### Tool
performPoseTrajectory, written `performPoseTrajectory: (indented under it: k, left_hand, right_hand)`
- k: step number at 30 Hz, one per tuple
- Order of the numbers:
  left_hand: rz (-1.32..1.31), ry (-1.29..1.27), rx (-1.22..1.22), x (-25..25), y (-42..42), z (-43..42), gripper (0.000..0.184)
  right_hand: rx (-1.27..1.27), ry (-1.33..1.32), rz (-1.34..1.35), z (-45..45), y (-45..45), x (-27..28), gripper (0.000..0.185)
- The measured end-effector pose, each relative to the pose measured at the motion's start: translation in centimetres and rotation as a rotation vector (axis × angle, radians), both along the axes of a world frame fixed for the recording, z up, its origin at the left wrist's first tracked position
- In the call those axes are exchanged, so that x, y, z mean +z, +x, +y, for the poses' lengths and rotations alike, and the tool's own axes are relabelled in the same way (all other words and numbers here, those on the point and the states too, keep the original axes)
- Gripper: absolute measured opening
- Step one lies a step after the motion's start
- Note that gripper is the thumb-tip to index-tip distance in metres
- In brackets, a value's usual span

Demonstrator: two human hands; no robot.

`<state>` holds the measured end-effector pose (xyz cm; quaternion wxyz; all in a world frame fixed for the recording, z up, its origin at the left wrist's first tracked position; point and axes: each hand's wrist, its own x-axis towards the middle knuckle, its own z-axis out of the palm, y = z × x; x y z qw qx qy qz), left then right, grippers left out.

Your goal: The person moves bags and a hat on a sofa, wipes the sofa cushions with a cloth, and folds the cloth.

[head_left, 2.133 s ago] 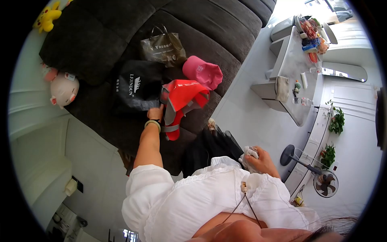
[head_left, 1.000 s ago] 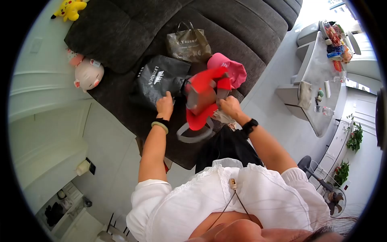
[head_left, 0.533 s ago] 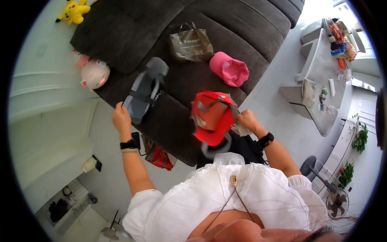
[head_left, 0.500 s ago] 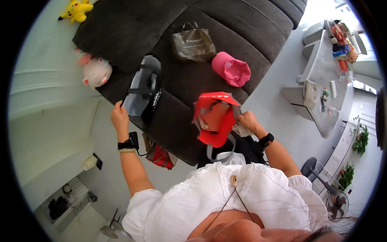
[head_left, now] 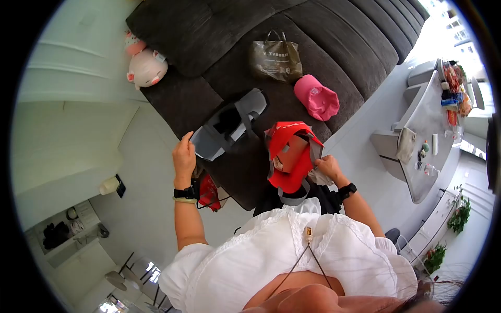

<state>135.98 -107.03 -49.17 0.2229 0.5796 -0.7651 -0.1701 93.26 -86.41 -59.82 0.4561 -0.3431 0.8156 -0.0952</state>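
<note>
My left hand (head_left: 183, 161) is closed on the near end of a grey and black tote bag (head_left: 210, 140). The tote slants across the dark sofa, its dark opening facing up and a strap lying over it. On the other side, my right hand (head_left: 329, 168) pinches the side rim of a red bag (head_left: 288, 181) with grey edging. That bag stands open in front of my body, showing its inside. A grey handle (head_left: 295, 198) hangs from its near side. Beyond the two bags lie a pink cap (head_left: 317, 97) and a translucent brown handbag (head_left: 276, 61).
The dark sofa (head_left: 229, 180) ends just short of my body. Another red bag (head_left: 209, 194) sits low beside my left wrist. A pig plush (head_left: 147, 69) lies by the sofa's left edge. To the right is a grey table (head_left: 417, 177) with bottles and packages.
My left hand has swung the tote rightward and turned it, so its opening now shows and its far end is nearer the red bag. My right hand keeps its hold. The view has shifted.
</note>
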Motion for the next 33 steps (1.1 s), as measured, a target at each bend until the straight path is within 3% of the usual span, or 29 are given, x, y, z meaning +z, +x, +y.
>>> performPoseTrajectory:
  k: [7,15,20,23,26,30,33]
  left_hand:
    - [0.003,0.084,0.052,-1.6,0.7,3.0,0.033]
    - [-0.062,-0.051,0.224,-2.2,1.2,4.2,0.017]
    - [-0.032,-0.355,0.009,-0.7,-2.1,4.1,0.011]
    - [-0.114,-0.266,-0.34,-0.1,-6.5,5.3,0.008]
    - [-0.299,-0.193,-0.349,-2.1,-8.0,5.0,0.01]
    - [-0.503,-0.282,-0.163,-2.6,-7.7,3.3,0.027]
    - [-0.074,-0.429,-0.176,0.3,-10.4,3.0,0.024]
  right_hand:
    - [0.02,0.101,-0.023,-0.5,0.8,0.1,0.044]
    - [0.043,0.074,0.007,-0.8,1.4,-0.1,0.054]
    - [0.065,0.094,0.039,-1.5,2.0,1.4,0.056]
    - [0.069,0.095,0.036,-1.7,2.4,1.7,0.054]
    - [0.07,0.065,0.046,-2.1,2.8,2.2,0.053]
    - [0.062,0.035,0.075,-1.9,2.4,2.3,0.049]
    - [0.077,0.016,0.1,-2.1,1.7,1.8,0.047]
